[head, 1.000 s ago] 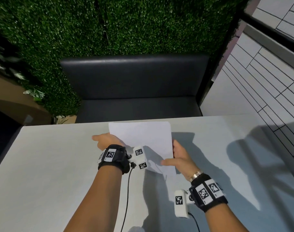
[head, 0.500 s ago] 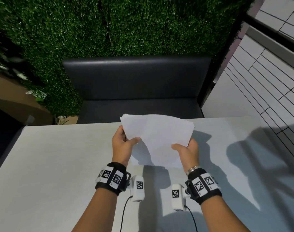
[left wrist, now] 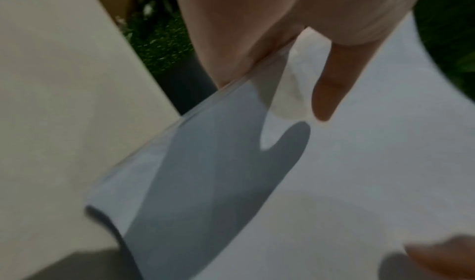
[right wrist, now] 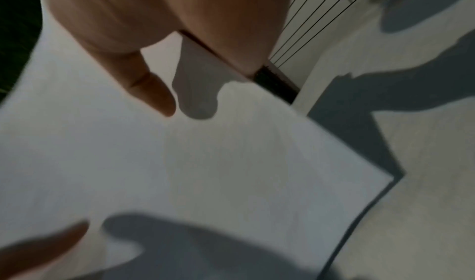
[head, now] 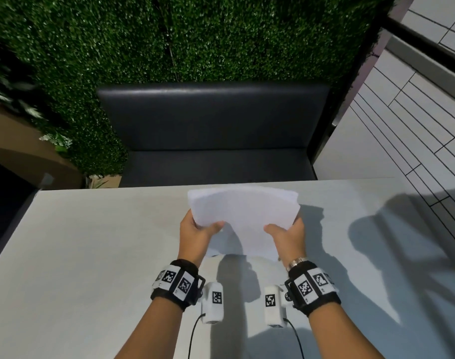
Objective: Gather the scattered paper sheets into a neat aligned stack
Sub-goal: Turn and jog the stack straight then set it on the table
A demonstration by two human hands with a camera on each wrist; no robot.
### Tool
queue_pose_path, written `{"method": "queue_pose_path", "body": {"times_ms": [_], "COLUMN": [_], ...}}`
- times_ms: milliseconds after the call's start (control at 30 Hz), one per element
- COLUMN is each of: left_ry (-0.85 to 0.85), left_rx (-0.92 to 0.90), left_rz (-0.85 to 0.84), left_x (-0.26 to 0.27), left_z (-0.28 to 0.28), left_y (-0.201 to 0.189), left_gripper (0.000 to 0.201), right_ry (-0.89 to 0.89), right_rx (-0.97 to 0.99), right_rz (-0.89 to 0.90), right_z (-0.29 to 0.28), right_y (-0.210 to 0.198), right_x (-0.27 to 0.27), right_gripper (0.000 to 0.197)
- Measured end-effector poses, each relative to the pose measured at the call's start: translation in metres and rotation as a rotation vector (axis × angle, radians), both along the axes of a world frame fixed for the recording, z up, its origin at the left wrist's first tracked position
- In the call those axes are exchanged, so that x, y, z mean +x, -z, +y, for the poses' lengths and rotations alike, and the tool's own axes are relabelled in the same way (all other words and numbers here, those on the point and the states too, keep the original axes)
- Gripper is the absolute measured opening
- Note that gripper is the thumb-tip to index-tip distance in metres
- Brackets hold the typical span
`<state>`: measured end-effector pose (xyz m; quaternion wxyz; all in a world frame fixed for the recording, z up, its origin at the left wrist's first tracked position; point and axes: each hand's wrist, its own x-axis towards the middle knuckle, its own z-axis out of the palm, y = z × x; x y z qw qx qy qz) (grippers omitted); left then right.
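A bundle of white paper sheets (head: 243,216) stands lifted off the pale table (head: 91,255), bowed upward between both hands. My left hand (head: 198,230) grips its left edge, thumb on the near face and fingers behind. My right hand (head: 286,233) grips the right edge the same way. The far edges of the sheets are slightly fanned, not flush. In the left wrist view my thumb lies on the paper sheets (left wrist: 334,172). In the right wrist view the paper sheets (right wrist: 205,162) curve under my thumb, and their lower corner hangs just above the table.
A dark padded bench (head: 213,130) sits beyond the table's far edge, backed by a green hedge wall (head: 195,37). Tiled floor (head: 402,141) lies to the right. Strong shadows fall across the table's right part (head: 389,242).
The sheets lay flat on the table a second ago. Both hands have since taken hold of their sides and raised them upright; since half a second ago they have shifted slightly nearer.
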<state>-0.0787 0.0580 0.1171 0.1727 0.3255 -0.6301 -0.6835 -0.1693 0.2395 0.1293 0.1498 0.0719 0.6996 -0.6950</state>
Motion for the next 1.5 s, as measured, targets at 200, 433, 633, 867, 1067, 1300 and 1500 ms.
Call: {"method": "queue_pose_path", "body": {"times_ms": [200, 433, 633, 867, 1067, 1300, 1500], "left_ry": [0.082, 0.004, 0.05, 0.393, 0.011, -0.027, -0.189], "left_rx": [0.086, 0.095, -0.157, -0.897, -0.931, 0.163, 0.05], "left_rz": [-0.187, -0.141, -0.084, -0.228, -0.232, 0.032, 0.118], "left_x": [0.0, -0.005, -0.006, -0.024, -0.015, 0.005, 0.007], "left_z": [0.002, 0.008, -0.004, -0.022, -0.039, -0.053, -0.038], "left_y": [0.031, 0.036, 0.016, -0.029, -0.028, 0.007, 0.039], "left_gripper": [0.044, 0.039, 0.026, 0.018, 0.082, 0.048, 0.028], "right_ry": [-0.103, -0.001, -0.067, -0.509, -0.392, -0.15, 0.032], "right_rx": [0.102, 0.034, 0.187, 0.824, 0.382, 0.057, -0.034], "right_rz": [-0.132, -0.198, 0.079, 0.704, 0.415, 0.119, 0.07], "right_z": [0.002, -0.003, 0.002, 0.0, 0.014, 0.031, 0.022], "right_y": [0.027, 0.041, 0.02, -0.066, -0.049, -0.009, 0.041], "right_x": [-0.007, 0.0, -0.001, -0.036, -0.045, -0.041, -0.025], "right_gripper": [0.034, 0.045, 0.065, 0.068, 0.016, 0.025, 0.025]}}
